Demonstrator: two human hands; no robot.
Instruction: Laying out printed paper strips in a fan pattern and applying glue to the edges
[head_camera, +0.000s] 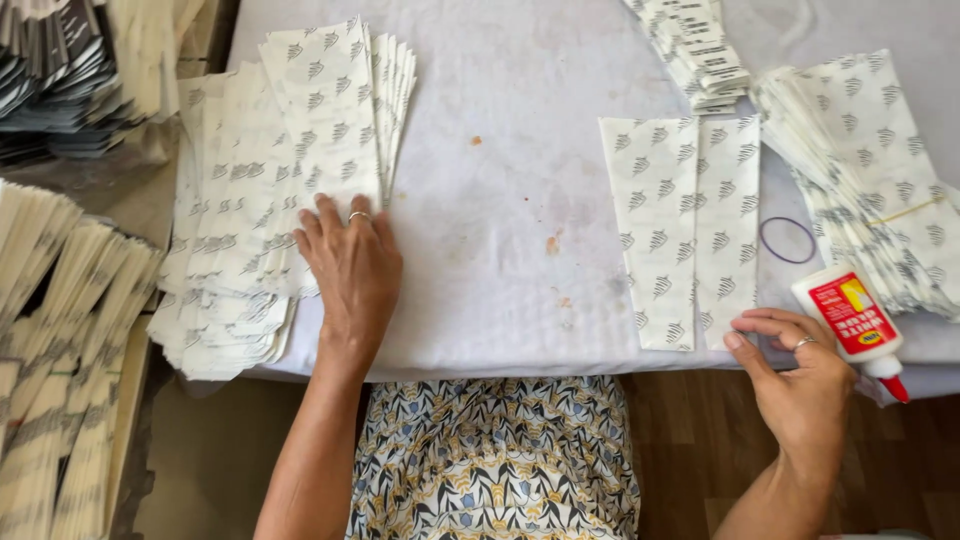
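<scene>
My left hand (350, 265) lies flat, fingers spread — my right hand (805, 375) is curled, fingers bent, wrist angled inward.
</scene>
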